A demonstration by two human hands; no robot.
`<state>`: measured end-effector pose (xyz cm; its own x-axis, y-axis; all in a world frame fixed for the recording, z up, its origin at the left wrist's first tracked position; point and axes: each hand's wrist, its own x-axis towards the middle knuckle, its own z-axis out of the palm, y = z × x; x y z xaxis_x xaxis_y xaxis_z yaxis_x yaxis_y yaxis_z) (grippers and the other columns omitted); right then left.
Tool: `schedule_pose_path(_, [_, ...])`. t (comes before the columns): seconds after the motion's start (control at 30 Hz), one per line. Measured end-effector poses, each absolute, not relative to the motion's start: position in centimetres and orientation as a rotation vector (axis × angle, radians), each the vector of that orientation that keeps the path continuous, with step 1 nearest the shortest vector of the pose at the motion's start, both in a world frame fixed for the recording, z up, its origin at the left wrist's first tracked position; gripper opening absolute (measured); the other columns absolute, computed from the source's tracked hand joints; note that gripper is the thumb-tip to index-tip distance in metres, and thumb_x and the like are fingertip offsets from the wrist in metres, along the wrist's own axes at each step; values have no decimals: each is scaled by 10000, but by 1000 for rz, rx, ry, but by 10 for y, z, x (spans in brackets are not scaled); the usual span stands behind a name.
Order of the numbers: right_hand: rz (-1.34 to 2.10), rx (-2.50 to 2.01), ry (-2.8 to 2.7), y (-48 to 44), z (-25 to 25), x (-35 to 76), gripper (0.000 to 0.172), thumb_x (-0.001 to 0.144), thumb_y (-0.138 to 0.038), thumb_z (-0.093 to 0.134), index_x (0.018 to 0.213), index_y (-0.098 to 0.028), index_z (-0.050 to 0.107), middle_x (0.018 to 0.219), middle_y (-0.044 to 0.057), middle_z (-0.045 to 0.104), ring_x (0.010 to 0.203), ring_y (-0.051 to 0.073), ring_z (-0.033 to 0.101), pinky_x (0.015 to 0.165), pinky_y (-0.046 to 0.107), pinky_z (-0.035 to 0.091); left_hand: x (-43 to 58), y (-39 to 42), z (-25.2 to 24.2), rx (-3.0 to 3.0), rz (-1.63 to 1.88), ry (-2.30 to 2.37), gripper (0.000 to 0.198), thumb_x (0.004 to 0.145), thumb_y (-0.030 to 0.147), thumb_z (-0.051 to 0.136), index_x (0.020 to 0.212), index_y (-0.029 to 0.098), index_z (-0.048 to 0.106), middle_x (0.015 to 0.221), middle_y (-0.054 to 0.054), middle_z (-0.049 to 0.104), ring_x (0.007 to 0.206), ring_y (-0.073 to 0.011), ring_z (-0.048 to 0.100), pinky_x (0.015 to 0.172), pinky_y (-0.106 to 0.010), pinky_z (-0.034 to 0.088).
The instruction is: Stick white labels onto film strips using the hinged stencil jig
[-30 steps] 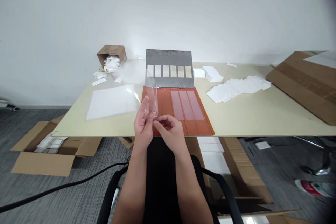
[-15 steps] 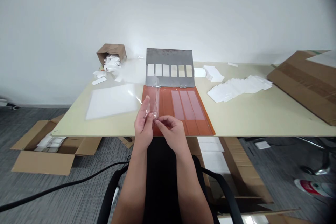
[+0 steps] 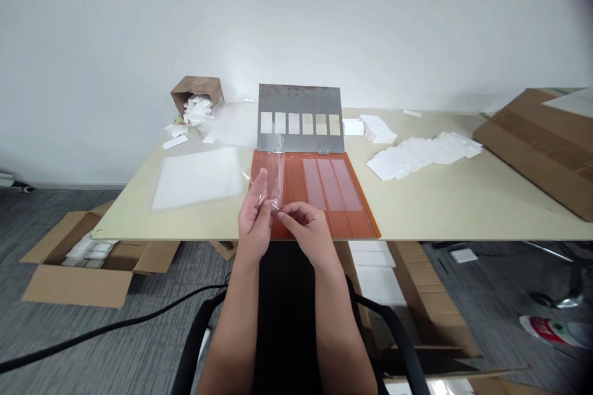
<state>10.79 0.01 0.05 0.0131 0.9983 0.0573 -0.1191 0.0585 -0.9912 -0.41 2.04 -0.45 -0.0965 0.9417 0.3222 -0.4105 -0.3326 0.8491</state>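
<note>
A clear plastic film (image 3: 277, 173) is held up over the left part of an orange board (image 3: 293, 197). My left hand (image 3: 254, 219) grips its lower end between thumb and fingers. At the film's bottom edge, my right hand (image 3: 306, 225) pinches it with thumb and fingertips. Several pale translucent strips (image 3: 331, 185) lie in the right part of the board. Hinged to the board's far edge, a grey metal lid (image 3: 301, 99) with several rectangular windows stands raised. Whether the film is a bag or a single sheet, I cannot tell.
Translucent sheets (image 3: 199, 179) lie on the table left of the board. A small cardboard box (image 3: 197, 83) with white pieces stands behind them. To the right are a white card stack (image 3: 377, 129), a fanned row of white sheets (image 3: 421, 157) and a large carton (image 3: 537, 148). Open boxes (image 3: 76, 287) sit below.
The view has shifted very slightly. Both hands keep their hold on the clear film, which has moved a little to the right.
</note>
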Motion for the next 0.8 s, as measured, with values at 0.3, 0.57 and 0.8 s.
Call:
schedule_pose_path(0.3, [1009,-1226,-1234,-10,11,100,153,847,-361,617,861,-219,672,896,40,733,827,180,682,737,299,535,-7,20,-9,1109,1602,715,491,907,339,640,1380,407,526,1595,14,340,1407,-238,427,1166,-399,382])
schedule_pose_path(0.57, [854,-1341,-1314,-10,15,94,120,872,-322,545,829,-233,612,868,30,710,789,176,672,727,308,529,-10,16,-3,1257,1607,634,655,874,259,688,1455,409,426,1635,-17,241,1429,-268,386,1139,-353,413])
schedule_pose_path(0.8, [993,-1297,-1246,-2,9,103,164,868,-364,545,816,-216,594,807,17,682,720,154,636,674,286,507,-14,13,3,1383,1545,684,898,816,224,741,1514,475,235,1663,41,-94,1492,-317,217,1073,-349,468])
